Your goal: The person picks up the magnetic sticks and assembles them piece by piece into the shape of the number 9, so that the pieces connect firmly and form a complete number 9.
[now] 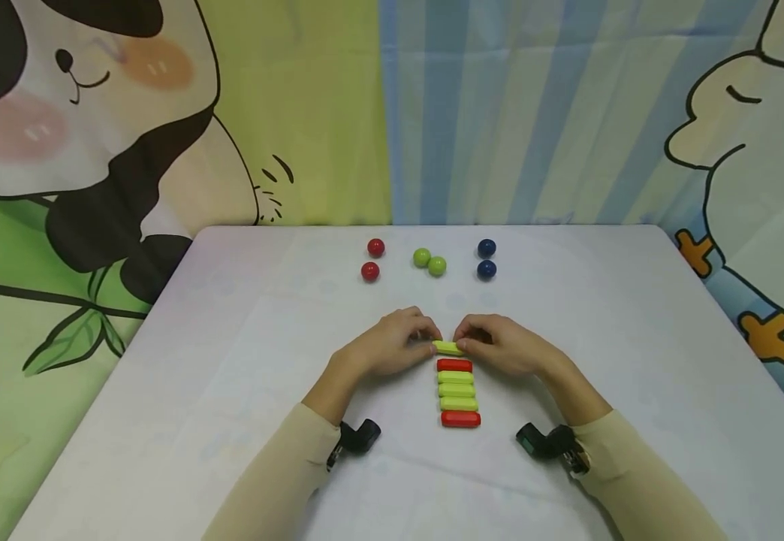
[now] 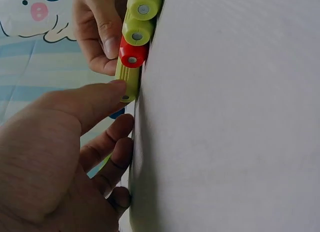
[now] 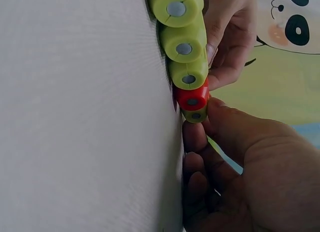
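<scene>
A yellow-green stick (image 1: 447, 347) lies crosswise on the white table (image 1: 230, 361), at the far end of a column of sticks (image 1: 457, 392): red, three yellow-green, red. My left hand (image 1: 392, 347) pinches the stick's left end and my right hand (image 1: 500, 346) pinches its right end. In the left wrist view my thumb (image 2: 85, 104) presses the yellow-green stick (image 2: 129, 79) beside a red stick (image 2: 132, 56). In the right wrist view my fingers (image 3: 220, 124) hold the stick's end (image 3: 196, 115) next to the red stick (image 3: 192, 98).
Toward the far edge lie two red balls (image 1: 372, 259), two green balls (image 1: 429, 261) and two dark blue balls (image 1: 486, 258). Cartoon-printed cloth hangs behind and around the table.
</scene>
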Motion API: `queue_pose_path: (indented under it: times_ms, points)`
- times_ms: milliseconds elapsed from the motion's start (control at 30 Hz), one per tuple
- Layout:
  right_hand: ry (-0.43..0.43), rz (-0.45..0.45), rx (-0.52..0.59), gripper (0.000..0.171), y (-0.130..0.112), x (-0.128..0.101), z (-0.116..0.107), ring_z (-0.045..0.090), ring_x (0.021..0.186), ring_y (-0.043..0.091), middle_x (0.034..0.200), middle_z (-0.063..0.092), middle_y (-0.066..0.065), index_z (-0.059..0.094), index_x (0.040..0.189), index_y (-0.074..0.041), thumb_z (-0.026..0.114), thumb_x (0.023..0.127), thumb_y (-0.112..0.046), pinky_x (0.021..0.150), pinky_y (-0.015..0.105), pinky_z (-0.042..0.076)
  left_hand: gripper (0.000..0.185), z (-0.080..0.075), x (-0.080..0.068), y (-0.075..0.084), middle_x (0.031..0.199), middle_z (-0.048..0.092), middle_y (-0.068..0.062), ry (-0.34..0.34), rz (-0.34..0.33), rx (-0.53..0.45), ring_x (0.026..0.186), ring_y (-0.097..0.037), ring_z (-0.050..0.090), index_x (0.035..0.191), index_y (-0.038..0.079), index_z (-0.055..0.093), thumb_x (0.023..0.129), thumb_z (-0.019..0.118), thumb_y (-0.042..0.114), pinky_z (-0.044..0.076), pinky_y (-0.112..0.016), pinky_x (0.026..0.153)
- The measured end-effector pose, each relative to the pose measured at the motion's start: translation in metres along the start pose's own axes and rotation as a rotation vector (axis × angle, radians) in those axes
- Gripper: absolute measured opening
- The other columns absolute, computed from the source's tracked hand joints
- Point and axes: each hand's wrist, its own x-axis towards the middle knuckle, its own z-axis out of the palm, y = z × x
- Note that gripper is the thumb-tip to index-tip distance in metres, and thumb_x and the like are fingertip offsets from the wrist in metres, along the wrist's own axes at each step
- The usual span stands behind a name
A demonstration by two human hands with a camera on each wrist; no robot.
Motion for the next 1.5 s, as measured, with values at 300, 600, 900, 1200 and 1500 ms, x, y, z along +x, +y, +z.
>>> queue_pose_path:
  times_ms: [300, 600, 900, 1200, 1500]
  points:
    - [0.023, -0.046, -0.038, 0.014, -0.001, 0.005, -0.008, 0.058, 0.089, 0.016, 0.095, 0.065, -0.005, 0.069, 0.111, -0.017, 0.071, 0.097, -0.014, 0.082, 0.031, 0.05, 0.017, -0.002, 0.002, -0.004, 0.105, 0.062, 0.006, 0.033, -0.006, -0.033, 0.099, -0.01, 0.058, 0.117, 0.019, 0.069, 0.101, 0.064, 0.024, 0.049, -0.031, 0.092]
    - [0.08, -0.049, -0.049, 0.017, 0.004, 0.019, -0.003, 0.058, 0.091, 0.015, 0.098, 0.066, -0.005, 0.071, 0.111, -0.017, 0.074, 0.094, -0.013, 0.084, 0.033, 0.05, 0.017, -0.006, 0.006, -0.009, 0.101, 0.061, 0.004, 0.046, -0.04, -0.008, 0.095, -0.013, 0.056, 0.117, 0.018, 0.068, 0.1, 0.065, 0.022, 0.049, -0.032, 0.089]
    - [0.048, -0.045, -0.014, 0.015, 0.011, 0.036, -0.011, 0.06, 0.091, 0.016, 0.097, 0.068, -0.005, 0.072, 0.109, -0.018, 0.075, 0.094, -0.014, 0.085, 0.035, 0.05, 0.018, -0.013, 0.014, -0.015, 0.105, 0.062, 0.005, 0.07, -0.048, 0.087, 0.102, -0.015, 0.054, 0.118, 0.021, 0.07, 0.1, 0.067, 0.024, 0.046, -0.039, 0.096]
    - [0.019, -0.025, -0.022, 0.014, 0.013, 0.046, -0.012, 0.055, 0.086, 0.018, 0.095, 0.063, -0.001, 0.069, 0.111, -0.018, 0.072, 0.097, -0.017, 0.077, 0.033, 0.045, 0.022, -0.019, 0.019, -0.022, 0.107, 0.065, 0.005, 0.05, -0.075, 0.099, 0.104, -0.016, 0.054, 0.12, 0.021, 0.071, 0.099, 0.067, 0.025, 0.046, -0.041, 0.098]
    - [0.047, 0.021, -0.093, 0.014, 0.01, 0.049, -0.02, 0.056, 0.081, 0.017, 0.096, 0.066, -0.002, 0.071, 0.109, -0.018, 0.074, 0.095, -0.016, 0.073, 0.033, 0.047, 0.022, -0.017, 0.03, -0.029, 0.1, 0.064, 0.005, 0.058, -0.076, 0.001, 0.098, -0.016, 0.055, 0.12, 0.021, 0.068, 0.098, 0.068, 0.027, 0.046, -0.038, 0.093]
